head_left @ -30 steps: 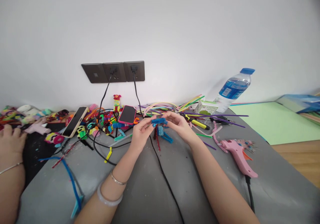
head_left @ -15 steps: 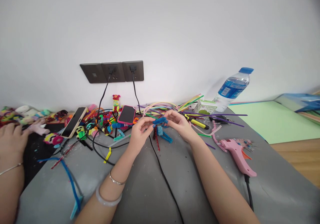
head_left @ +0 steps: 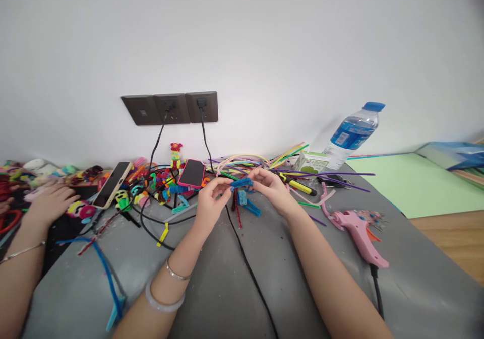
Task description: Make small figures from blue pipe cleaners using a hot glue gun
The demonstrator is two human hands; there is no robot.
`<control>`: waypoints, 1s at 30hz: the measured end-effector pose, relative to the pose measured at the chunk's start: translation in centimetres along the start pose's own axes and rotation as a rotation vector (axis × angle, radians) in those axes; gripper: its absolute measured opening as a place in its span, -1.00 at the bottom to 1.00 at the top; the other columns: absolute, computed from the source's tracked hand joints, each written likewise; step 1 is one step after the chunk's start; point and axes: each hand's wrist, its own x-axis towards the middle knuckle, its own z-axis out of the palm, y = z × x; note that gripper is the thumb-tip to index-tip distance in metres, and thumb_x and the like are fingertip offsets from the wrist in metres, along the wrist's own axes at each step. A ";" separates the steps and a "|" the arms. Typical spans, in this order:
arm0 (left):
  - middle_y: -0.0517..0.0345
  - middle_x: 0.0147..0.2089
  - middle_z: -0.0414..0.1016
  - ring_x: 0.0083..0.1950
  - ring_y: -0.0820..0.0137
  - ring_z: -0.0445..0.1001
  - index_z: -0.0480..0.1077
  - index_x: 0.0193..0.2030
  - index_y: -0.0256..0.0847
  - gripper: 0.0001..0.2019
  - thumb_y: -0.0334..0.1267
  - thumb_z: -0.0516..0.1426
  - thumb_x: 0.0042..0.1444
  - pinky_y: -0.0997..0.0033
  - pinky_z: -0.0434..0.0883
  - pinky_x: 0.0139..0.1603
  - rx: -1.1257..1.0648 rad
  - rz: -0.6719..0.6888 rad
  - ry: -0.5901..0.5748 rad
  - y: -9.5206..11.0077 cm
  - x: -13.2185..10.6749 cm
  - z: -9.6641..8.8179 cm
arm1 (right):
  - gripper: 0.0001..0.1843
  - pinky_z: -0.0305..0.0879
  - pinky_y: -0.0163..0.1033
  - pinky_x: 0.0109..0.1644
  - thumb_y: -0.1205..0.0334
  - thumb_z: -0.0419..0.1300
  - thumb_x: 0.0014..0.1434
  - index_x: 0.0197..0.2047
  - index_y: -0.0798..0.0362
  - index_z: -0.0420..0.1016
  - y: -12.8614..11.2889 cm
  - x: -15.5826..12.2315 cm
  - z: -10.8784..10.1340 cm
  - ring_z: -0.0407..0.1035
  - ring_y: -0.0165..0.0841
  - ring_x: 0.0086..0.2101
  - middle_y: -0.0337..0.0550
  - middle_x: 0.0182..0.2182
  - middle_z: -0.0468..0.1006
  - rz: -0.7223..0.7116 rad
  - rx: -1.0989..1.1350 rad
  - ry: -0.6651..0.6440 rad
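Note:
Both my hands meet over the middle of the grey table [head_left: 234, 288]. My left hand [head_left: 212, 202] pinches one end of a small blue pipe-cleaner piece [head_left: 241, 183], and my right hand [head_left: 269, 186] pinches its other end. Just below it, more blue and dark red pipe-cleaner bits [head_left: 245, 205] lie on the table. A black cable [head_left: 247, 268] runs from the wall sockets [head_left: 170, 108] under my hands toward me.
A pink glue gun [head_left: 359, 230] lies at the right. A water bottle [head_left: 353, 133], a small green carton [head_left: 312, 162] and long coloured pipe cleaners [head_left: 264, 161] stand behind. Two phones [head_left: 192, 173] [head_left: 112, 184] and small colourful figures sit left. Another person's hand [head_left: 51, 202] rests at far left.
My two hands stay almost still on the blue piece. The other person's hand at the far left has moved right and forward across the table.

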 end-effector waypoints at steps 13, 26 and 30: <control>0.09 -0.22 0.57 -0.15 0.35 0.57 0.48 -0.19 -0.18 -0.87 -0.27 0.23 0.10 0.39 0.51 -0.08 -0.021 -0.014 0.038 0.0 -0.1 0.2 | -0.71 0.33 -0.26 -0.25 0.05 0.31 0.14 -0.15 -0.02 0.39 0.8 0.2 0.5 0.39 -0.35 -0.27 -0.17 -0.27 0.48 -0.078 -0.060 -0.003; 0.11 -0.24 0.54 -0.17 0.36 0.55 0.45 -0.22 -0.17 -0.87 -0.33 0.22 0.04 0.41 0.50 -0.13 -0.002 -0.007 0.018 0.5 -0.2 0.6 | -0.72 0.35 -0.22 -0.21 0.04 0.30 0.15 -0.14 -0.01 0.44 1.3 0.2 0.7 0.40 -0.32 -0.27 -0.15 -0.24 0.50 -0.122 -0.118 0.025; 0.11 -0.23 0.53 -0.18 0.37 0.54 0.45 -0.22 -0.17 -0.87 -0.34 0.21 0.04 0.42 0.51 -0.14 -0.005 0.008 0.023 0.5 -0.2 0.6 | -0.72 0.37 -0.21 -0.18 0.03 0.29 0.17 -0.13 -0.01 0.44 1.4 0.2 0.7 0.41 -0.32 -0.25 -0.15 -0.24 0.50 -0.130 -0.106 0.026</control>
